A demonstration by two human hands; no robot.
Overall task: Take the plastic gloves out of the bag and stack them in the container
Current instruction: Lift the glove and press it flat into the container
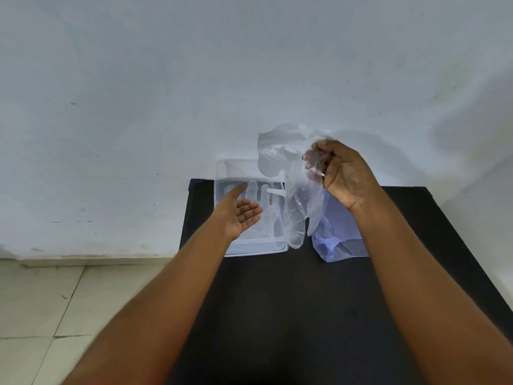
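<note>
My right hand (342,176) is raised above the black table and pinches a clear plastic glove (295,207) by its cuff. The glove hangs down with its fingers pointing at the table, between the container and the bag. A clear rectangular container (251,247) sits at the table's far left, with at least one flat clear glove (256,191) lying inside. My left hand (240,215) hovers over the container, palm up and fingers spread, holding nothing. A pale blue plastic bag (340,237) lies on the table right of the container, partly behind my right forearm.
The black table (277,315) stands against a pale wall (194,93). Its left edge drops off to a tiled floor (55,301) beside the container. The near part of the tabletop is crossed only by my two forearms.
</note>
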